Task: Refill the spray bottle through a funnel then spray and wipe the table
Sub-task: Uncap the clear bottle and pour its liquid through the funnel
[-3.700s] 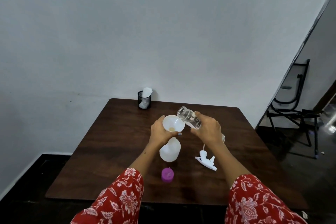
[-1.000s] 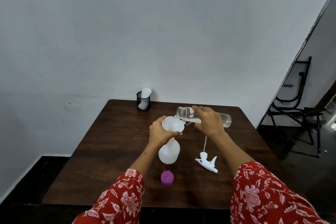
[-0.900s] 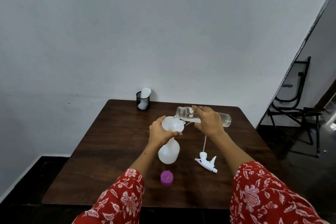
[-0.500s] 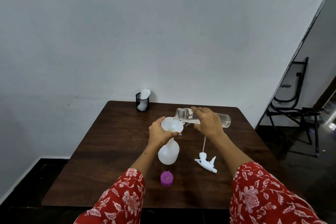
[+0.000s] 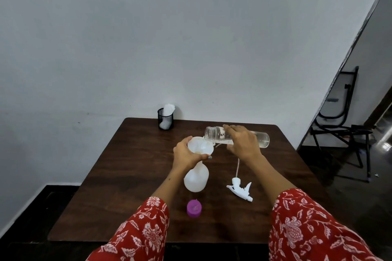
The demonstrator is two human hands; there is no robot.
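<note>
Mesh cup [image 5: 165, 118] at far table [image 5: 131, 176] edge, white cloth inside.
Left hand [image 5: 186, 153] curled round funnel [image 5: 200, 146]; funnel seated upright in neck of white bottle [image 5: 196, 178], bottle standing mid-table.
Purple cap [image 5: 193, 208] near front edge, apart from bottle.
Clear bottle [image 5: 236, 137] held nearly horizontal, long axis left-right, open mouth pointing left over funnel rim, liquid inside.
Right hand [image 5: 241, 142] wrapped over clear bottle middle.
Sprayer head [image 5: 240, 190] lying on table, tube pointing away.
</note>
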